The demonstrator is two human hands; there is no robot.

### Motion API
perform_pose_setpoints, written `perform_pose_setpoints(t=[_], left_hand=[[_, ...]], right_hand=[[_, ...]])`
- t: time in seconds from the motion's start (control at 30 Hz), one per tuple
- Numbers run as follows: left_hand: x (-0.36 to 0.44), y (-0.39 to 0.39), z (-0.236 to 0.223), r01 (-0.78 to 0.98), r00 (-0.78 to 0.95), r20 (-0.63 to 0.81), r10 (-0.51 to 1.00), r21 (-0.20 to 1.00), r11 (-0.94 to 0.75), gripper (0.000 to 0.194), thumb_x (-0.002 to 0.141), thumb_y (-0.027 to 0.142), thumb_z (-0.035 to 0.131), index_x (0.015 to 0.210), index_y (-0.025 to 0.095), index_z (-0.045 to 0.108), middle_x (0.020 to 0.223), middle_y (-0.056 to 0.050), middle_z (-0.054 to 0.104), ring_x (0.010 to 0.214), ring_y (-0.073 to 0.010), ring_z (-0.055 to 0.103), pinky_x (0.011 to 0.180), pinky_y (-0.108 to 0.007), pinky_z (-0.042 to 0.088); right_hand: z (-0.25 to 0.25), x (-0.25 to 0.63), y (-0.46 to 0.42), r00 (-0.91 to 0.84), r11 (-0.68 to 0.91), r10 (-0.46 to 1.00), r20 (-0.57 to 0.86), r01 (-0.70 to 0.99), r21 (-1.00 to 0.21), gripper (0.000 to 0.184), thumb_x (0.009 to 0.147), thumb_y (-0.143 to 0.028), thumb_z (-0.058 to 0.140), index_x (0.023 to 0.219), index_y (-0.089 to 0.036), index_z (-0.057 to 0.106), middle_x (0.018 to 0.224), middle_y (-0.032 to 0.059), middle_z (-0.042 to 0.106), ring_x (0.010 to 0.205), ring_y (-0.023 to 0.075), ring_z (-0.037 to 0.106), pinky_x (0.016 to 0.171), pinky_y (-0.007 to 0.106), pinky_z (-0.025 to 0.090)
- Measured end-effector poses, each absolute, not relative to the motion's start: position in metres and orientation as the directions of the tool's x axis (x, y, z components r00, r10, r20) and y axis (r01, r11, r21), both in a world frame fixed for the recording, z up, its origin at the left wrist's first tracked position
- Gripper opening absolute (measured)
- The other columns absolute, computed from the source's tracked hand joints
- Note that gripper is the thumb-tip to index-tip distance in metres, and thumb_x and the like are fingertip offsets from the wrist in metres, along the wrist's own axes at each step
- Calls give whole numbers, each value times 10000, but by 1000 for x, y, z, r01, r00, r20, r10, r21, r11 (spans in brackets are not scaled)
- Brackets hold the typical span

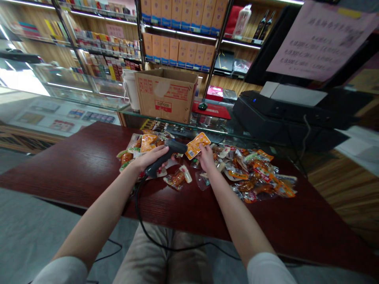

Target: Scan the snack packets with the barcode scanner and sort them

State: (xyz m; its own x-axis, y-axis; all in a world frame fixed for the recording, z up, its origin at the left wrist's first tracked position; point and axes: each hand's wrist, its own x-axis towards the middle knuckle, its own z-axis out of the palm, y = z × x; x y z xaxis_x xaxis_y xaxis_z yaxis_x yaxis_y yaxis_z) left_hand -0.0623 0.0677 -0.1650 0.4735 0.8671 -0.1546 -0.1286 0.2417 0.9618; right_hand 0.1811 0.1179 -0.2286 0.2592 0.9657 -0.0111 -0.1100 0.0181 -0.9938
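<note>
My left hand is closed around the grip of a black barcode scanner, whose head points right at an orange snack packet. My right hand pinches that packet by its lower edge and holds it tilted just above the dark red table. The scanner's black cable hangs off the table's front edge toward my lap. A small heap of snack packets lies behind my left hand. A larger spread of packets lies to the right of my right hand.
A cardboard box and a white cup stand on the glass counter behind the table. A black till machine sits at the right, with a pink notice above. Shelves of boxed goods fill the back wall.
</note>
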Motion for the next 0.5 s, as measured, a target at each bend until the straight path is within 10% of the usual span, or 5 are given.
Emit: perform_pose_setpoints(t=[0.33,0.5], left_hand=[[-50,57,-157,-85,417,-197,888,964,253,243,801,400,735,889,188,655,531,-1,562,395,-121,500,350,-225,388],[-55,63,-162,-127,422,-181,888,958,255,290,807,424,728,947,189,632,599,-21,621,422,-124,526,370,-226,402]], right_hand=[[-225,177,118,286,-17,957,-43,-95,-995,309,841,-488,482,1023,-238,491,950,60,697,872,232,691,700,348,568],[-214,181,114,292,7,952,86,260,-966,344,920,-394,380,1188,-209,490,1063,93,688,975,242,662,814,360,528]])
